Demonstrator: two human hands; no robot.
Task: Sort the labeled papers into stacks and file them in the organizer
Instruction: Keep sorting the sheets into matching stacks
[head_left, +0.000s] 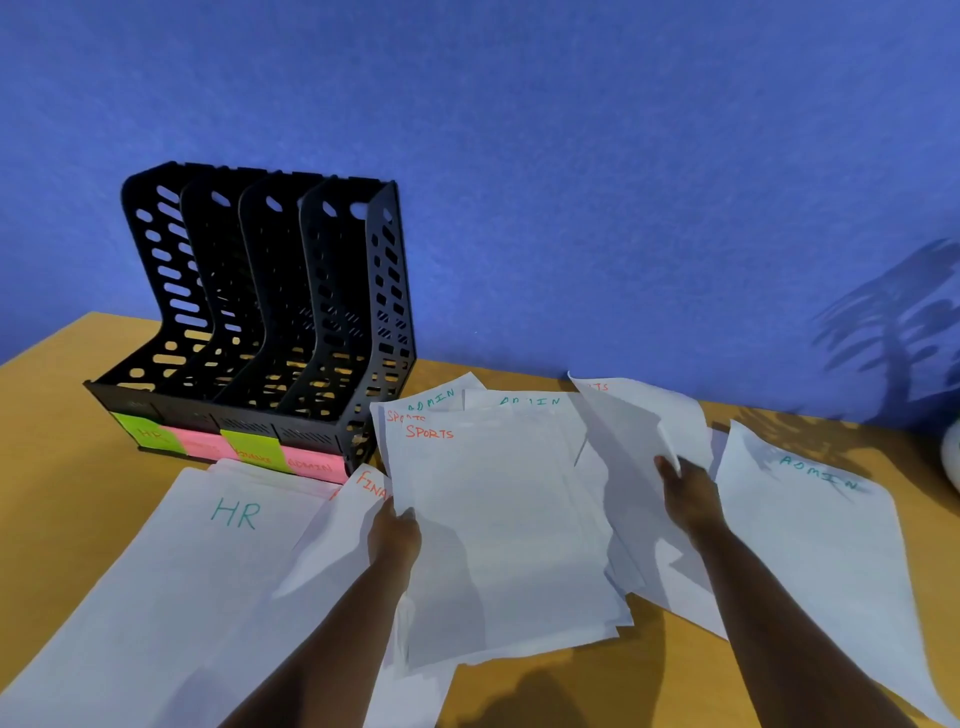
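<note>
A black slotted organizer stands at the back left, with green and pink sticky labels along its front. My left hand grips the left edge of a bundle of sheets topped by one marked SPORTS; ADMIN sheets peek out behind it. My right hand pinches the edge of a lifted sheet with red lettering at its top. An HR sheet lies flat at the left, a FINANCE sheet partly under the bundle, and an ADMIN sheet at the right.
The wooden table runs up to a blue wall. A white rounded object sits at the right edge, beneath a plant's shadow on the wall. Bare wood shows at the front centre between my arms.
</note>
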